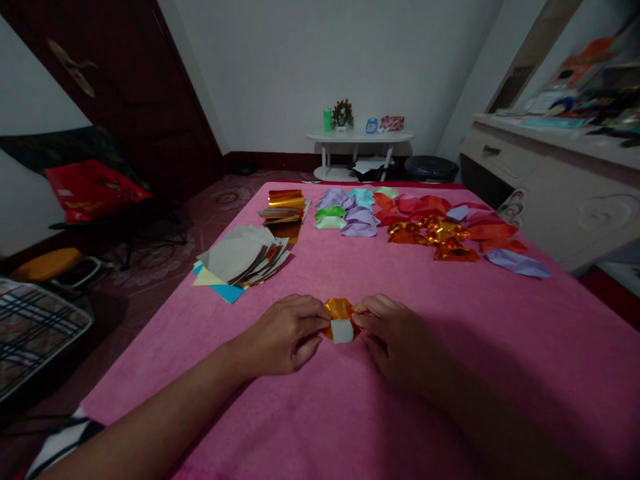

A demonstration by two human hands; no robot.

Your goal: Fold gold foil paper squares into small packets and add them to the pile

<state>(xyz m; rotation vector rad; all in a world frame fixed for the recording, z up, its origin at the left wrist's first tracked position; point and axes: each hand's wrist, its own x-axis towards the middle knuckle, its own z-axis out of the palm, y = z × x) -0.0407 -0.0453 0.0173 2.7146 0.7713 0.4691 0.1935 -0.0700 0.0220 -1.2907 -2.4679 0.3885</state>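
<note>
A small folded piece of gold foil paper (341, 320), its white underside showing at the front, lies on the pink tablecloth (350, 400) near the front edge. My left hand (283, 333) pinches its left end with closed fingers. My right hand (395, 333) pinches its right end the same way. Both forearms reach in from the bottom of the view.
A loose stack of paper sheets (243, 260) lies ahead to the left. Gold foil sheets (285, 208) sit behind it. Folded pieces in purple, green and blue (350, 213), red (450, 213) and gold (435, 237) fill the far side. A white dresser (550, 193) stands at right.
</note>
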